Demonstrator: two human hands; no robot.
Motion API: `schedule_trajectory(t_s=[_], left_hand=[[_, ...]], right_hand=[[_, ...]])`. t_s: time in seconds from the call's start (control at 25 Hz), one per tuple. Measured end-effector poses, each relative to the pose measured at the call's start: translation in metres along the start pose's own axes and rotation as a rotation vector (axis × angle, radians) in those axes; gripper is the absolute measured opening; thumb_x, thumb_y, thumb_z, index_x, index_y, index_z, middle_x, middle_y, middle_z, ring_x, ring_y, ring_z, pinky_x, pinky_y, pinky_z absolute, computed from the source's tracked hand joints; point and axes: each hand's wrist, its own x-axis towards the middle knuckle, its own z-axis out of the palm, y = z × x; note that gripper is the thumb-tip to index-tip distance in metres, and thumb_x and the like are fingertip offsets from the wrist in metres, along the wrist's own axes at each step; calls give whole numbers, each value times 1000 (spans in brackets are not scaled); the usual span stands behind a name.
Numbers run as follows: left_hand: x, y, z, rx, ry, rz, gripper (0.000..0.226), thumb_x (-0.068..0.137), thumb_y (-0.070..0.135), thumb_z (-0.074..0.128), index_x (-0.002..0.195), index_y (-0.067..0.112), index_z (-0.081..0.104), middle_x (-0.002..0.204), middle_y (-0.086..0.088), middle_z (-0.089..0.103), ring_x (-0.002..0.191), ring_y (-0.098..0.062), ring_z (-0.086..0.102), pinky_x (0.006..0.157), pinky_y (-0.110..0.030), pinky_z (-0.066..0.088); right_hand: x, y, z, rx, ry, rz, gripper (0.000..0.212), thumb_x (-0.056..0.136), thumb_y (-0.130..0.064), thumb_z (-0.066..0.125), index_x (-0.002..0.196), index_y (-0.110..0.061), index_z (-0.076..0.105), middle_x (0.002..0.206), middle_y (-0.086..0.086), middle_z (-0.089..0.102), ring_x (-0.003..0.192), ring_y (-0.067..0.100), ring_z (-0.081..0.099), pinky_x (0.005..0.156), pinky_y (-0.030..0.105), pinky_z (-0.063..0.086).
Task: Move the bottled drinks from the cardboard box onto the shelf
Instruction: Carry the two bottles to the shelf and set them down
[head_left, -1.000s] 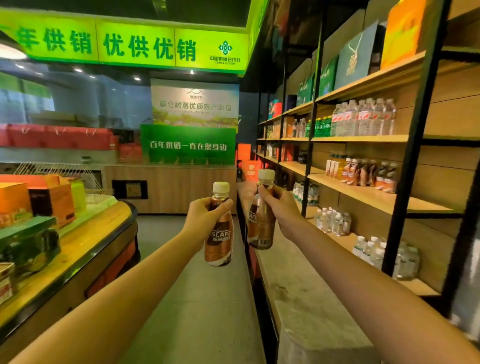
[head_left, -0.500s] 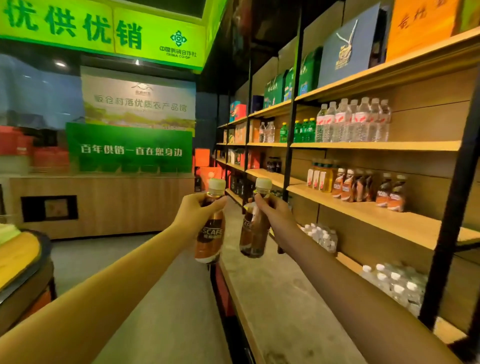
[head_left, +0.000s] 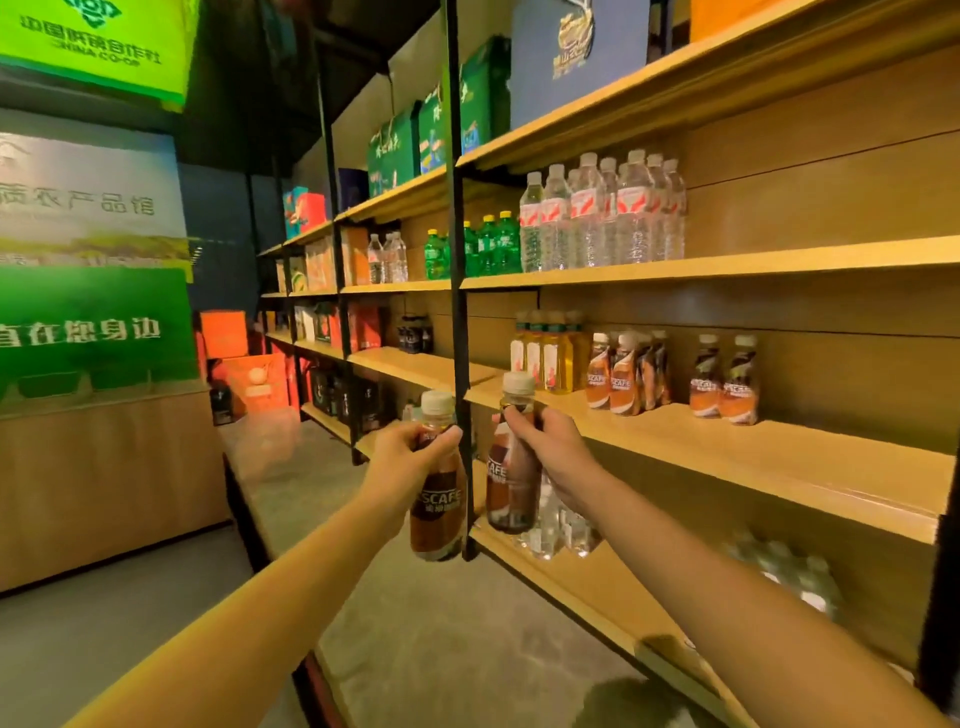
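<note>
Though dim, a wooden shop shelf (head_left: 779, 457)

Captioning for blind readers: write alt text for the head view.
The left hand grips one coffee bottle and the right hand a second coffee bottle, held before a shelf holding matching bottles. Water bottles stand on the shelf above.

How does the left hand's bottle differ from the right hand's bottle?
The left bottle is held lower, the right bottle higher. The left bottle's label faces the camera; the right bottle's is turned aside. Both are brown, cream-capped, gripped near the neck by left hand and right hand.
</note>
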Motion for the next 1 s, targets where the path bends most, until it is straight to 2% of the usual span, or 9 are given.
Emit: schedule_trajectory(t_s=[0.12,0.28,0.4,0.56,0.68,0.8,0.84,0.92,1.0], left_hand=[[72,-19,32,-20,-72,3,5,86,25,64,84,21,63,90,-1,67,85,-13,61,80,-34,44],[154,-44,88,-122,-206,-23,16,84,28,66,95,17,65,92,1,67,92,-18,62,80,-33,43],[202,-51,138,-163,-350,11,18,86,28,64,99,16,62,93,3,64,88,-13,60,75,-28,45],[252,-51,200,-190,-562,84,29,87,26,63,112,11,61,100,3,63,87,-10,60,68,-21,46],[285,-52,238,-270,-675,57,36,86,25,63,119,11,59,112,-4,66,103,-21,63,82,-30,50],[305,-48,268,-335,-766,40,23,88,23,61,110,20,57,88,9,61,88,-12,61,76,-28,47],[309,-47,277,-350,-792,27,14,88,23,61,102,21,58,82,12,57,84,-10,58,76,-28,46],[314,-46,296,-391,-848,8,9,88,23,61,96,23,58,80,13,56,80,-8,56,75,-27,45],[315,-49,314,-444,-887,-20,5,88,23,61,93,22,59,81,11,59,74,-5,56,65,-23,44]], right_hand=[[59,18,-27,-69,95,7,28,92,-26,56,108,-3,61,105,9,66,98,24,62,91,38,49],[108,37,-78,-127,233,1,17,92,-24,56,99,-10,60,103,8,65,97,21,62,86,32,50],[129,48,-113,-201,340,5,6,92,-27,56,91,-22,58,105,6,66,100,21,63,88,33,51],[155,56,-145,-246,519,12,4,94,-24,53,94,-22,57,104,4,67,94,17,64,78,25,52],[174,57,-167,-281,628,21,19,94,-24,52,108,-13,58,113,6,66,98,17,63,86,30,52],[184,55,-188,-366,738,57,28,94,-27,52,117,-11,56,118,6,65,107,19,62,95,37,49],[185,55,-195,-384,763,67,28,94,-28,53,117,-12,56,118,7,64,108,20,62,96,38,48],[184,58,-209,-408,807,82,30,93,-28,53,118,-12,54,117,8,64,107,21,62,97,39,48],[181,63,-225,-419,847,101,33,93,-28,54,122,-12,53,117,8,64,107,22,62,99,41,47]])
